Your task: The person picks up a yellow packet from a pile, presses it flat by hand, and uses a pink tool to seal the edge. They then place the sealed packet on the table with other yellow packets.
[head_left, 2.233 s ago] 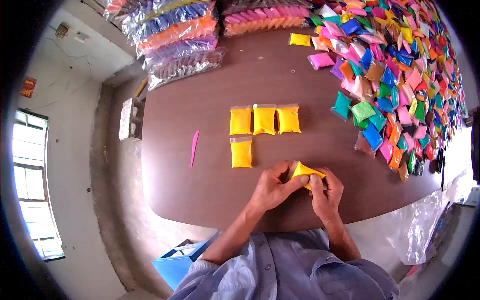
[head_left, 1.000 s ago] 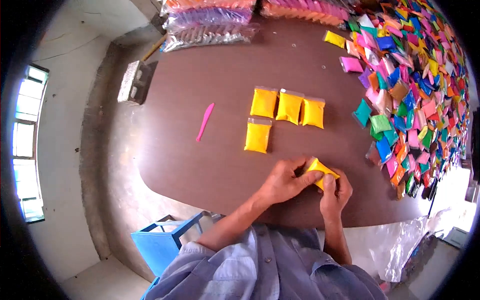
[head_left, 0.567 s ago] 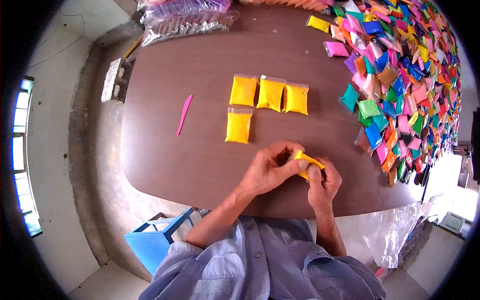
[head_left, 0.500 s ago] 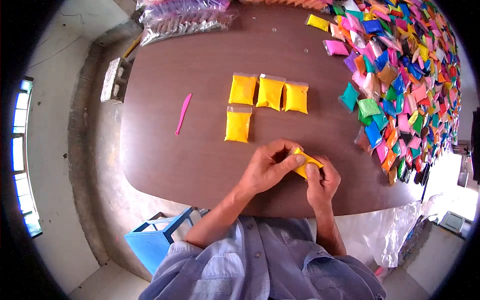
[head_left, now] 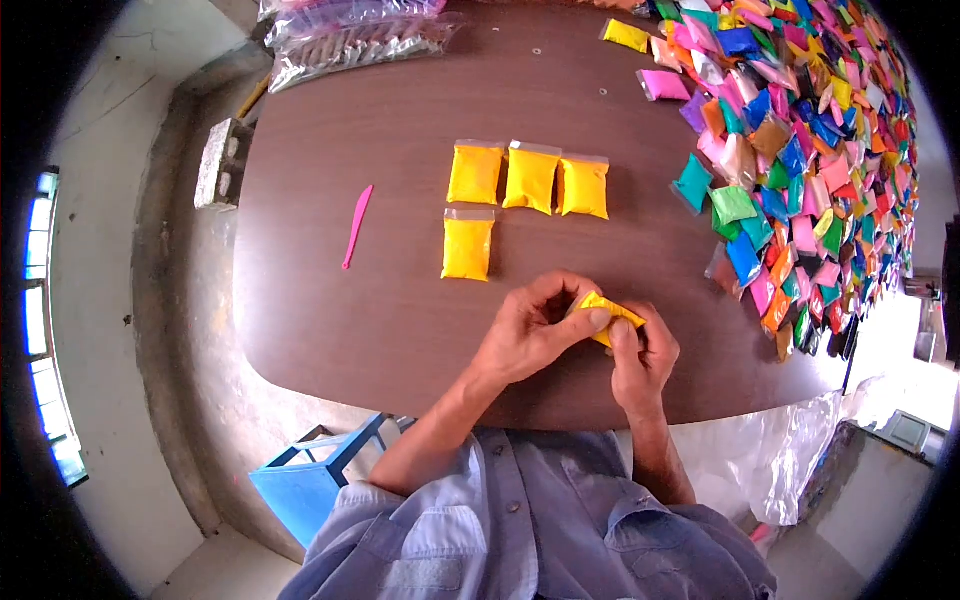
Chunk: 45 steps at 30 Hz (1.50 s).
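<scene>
Between my two hands is a small yellow packet [head_left: 600, 305], held above the table near its front edge. My left hand [head_left: 540, 330] pinches its left side with thumb and fingers. On the other side my right hand [head_left: 643, 360] grips it, thumb pressed on top. Fingers cover much of the packet. Beyond my hands lie several more yellow packets in clear zip bags: three in a row, with the middle one [head_left: 531, 180] among them, and one [head_left: 467, 246] below the row's left end. A pink plastic knife [head_left: 358, 228] lies farther left.
A large heap of small coloured packets [head_left: 790, 180] covers the table's right side. Clear plastic bags [head_left: 360, 50] with contents lie at the far left edge of the brown table [head_left: 320, 330]. A blue stool-like frame [head_left: 315, 475] stands on the floor at lower left.
The yellow packet looks more folded or squeezed between my fingers. My hands stay in nearly the same place, and the view has shifted slightly.
</scene>
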Tool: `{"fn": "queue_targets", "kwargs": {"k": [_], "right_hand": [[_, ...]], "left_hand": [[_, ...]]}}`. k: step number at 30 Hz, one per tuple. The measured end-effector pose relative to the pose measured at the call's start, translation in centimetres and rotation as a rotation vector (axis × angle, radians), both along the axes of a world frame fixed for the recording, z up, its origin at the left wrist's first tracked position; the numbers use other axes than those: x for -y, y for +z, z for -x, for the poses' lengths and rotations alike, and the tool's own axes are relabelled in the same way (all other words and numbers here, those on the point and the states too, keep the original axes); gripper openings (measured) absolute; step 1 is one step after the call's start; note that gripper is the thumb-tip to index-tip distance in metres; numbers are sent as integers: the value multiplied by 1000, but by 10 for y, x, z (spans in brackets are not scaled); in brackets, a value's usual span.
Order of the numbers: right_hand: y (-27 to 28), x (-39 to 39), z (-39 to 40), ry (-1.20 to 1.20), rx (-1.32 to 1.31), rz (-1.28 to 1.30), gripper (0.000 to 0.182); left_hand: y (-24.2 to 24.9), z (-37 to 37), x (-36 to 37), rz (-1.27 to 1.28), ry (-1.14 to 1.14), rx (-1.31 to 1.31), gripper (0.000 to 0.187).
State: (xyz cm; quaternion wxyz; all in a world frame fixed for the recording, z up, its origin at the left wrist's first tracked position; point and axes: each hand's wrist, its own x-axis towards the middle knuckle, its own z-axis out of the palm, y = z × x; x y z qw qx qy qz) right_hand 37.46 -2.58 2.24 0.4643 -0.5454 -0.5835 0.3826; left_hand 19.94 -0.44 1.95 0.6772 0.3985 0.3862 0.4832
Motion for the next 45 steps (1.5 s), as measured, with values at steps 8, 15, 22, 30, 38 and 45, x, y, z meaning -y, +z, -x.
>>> {"fn": "queue_targets", "kwargs": {"k": [8, 15, 22, 30, 38, 45], "right_hand": [[4, -2, 4, -10, 41, -37, 22], [-3, -4, 1, -91, -8, -78, 21], [-1, -2, 3, -39, -4, -47, 21], [0, 0, 2, -56, 1, -39, 26], [-3, 2, 2, -99, -29, 30, 30], [-15, -1, 0, -267, -14, -66, 27]], "left_hand": [[-7, 3, -2, -110, 0, -136, 15], [9, 3, -5, -95, -79, -284, 21], [-2, 3, 0, -141, -45, -350, 22], [14, 7, -1, -146, -65, -383, 27], [8, 6, -4, -116, -87, -409, 30], [-3, 10, -2, -35, -89, -274, 33]]}}
